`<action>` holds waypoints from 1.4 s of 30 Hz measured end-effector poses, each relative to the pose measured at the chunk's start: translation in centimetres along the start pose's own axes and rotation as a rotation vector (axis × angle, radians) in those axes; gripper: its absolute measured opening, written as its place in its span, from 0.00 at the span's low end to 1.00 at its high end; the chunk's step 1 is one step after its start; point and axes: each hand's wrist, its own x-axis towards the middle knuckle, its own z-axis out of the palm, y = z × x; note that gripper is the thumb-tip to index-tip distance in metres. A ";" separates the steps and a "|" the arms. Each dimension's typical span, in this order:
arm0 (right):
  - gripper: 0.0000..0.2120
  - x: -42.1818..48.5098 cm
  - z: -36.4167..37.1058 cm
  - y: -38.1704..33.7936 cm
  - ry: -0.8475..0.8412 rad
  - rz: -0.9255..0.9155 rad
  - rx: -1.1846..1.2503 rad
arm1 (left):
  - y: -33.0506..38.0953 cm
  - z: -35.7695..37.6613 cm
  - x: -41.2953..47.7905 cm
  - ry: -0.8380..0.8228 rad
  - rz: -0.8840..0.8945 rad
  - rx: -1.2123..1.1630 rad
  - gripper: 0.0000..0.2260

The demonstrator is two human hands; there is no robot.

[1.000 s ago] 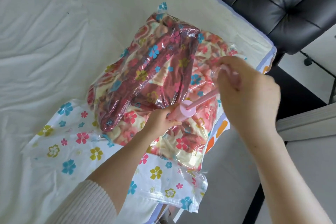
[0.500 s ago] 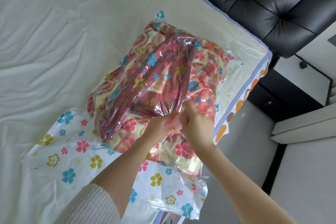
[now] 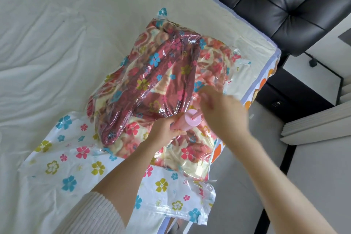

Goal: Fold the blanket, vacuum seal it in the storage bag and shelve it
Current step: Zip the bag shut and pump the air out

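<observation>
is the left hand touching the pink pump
Touching. The head view shows the left hand with its fingers curled round the barrel of the pink pump, holding it down on the storage bag.

A bed (image 3: 57, 47) with a creased white sheet fills the left and centre of the frame. A black tufted headboard (image 3: 275, 2) takes the upper right. Pale grey floor (image 3: 313, 176) shows at lower right, in soft daylight.
</observation>
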 end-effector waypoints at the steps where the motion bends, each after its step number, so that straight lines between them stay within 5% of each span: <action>1: 0.08 -0.2 -2.5 -0.2 0.136 -0.004 0.060 | -0.1 -0.2 0.0 -0.004 0.001 -0.006 0.26; 4: 0.08 -0.8 -3.7 -1.0 0.532 0.171 0.289 | -0.3 -0.2 -0.1 0.000 0.003 -0.009 0.26; 6: 0.10 -1.6 0.8 -2.4 0.392 0.209 0.198 | -0.4 0.0 -0.3 0.000 -0.003 -0.007 0.24; 8: 0.10 -1.8 4.3 -2.7 0.001 0.047 0.084 | -0.6 0.1 -0.5 -0.018 -0.022 -0.017 0.19; 10: 0.10 -0.7 2.7 -1.5 -0.064 -0.047 -0.044 | -0.6 -0.2 -0.5 -0.008 -0.042 -0.017 0.17; 15: 0.08 -0.2 -3.7 -1.6 0.521 0.068 0.228 | -0.7 -0.4 0.3 -0.015 -0.046 0.004 0.23; 17: 0.09 -0.7 0.6 -2.4 0.383 0.117 0.177 | -0.7 -0.3 0.1 -0.019 -0.057 -0.007 0.23; 19: 0.10 -0.8 4.4 -2.2 0.029 0.035 0.100 | -0.6 -0.1 -0.1 -0.024 -0.073 -0.010 0.24; 21: 0.11 -0.1 3.8 -0.8 -0.026 -0.037 -0.016 | -0.6 0.0 -0.1 -0.002 -0.063 -0.002 0.23; 25: 0.07 -0.2 -2.7 -0.9 0.480 0.073 0.145 | -0.8 0.0 0.3 -0.014 -0.046 -0.006 0.26; 26: 0.07 -0.5 -2.0 -0.9 0.497 0.123 0.224 | -0.7 0.1 0.3 -0.010 -0.040 0.002 0.26; 31: 0.09 -0.9 4.6 -1.6 -0.050 -0.006 0.031 | -0.6 0.1 -0.2 -0.006 -0.053 0.027 0.21; 33: 0.09 0.2 1.3 -0.9 0.010 -0.041 0.023 | -0.8 -0.1 0.0 0.008 -0.055 0.008 0.21; 37: 0.08 0.1 -3.7 -1.2 0.490 0.085 0.220 | -1.1 0.0 0.4 -0.004 -0.047 0.008 0.24; 39: 0.08 -0.8 0.3 -1.9 0.370 0.160 0.188 | -1.0 0.1 0.2 -0.005 -0.035 0.002 0.23; 42: 0.07 -1.2 4.7 -1.4 -0.045 0.037 0.063 | -0.6 0.3 -0.1 -0.005 -0.052 0.002 0.22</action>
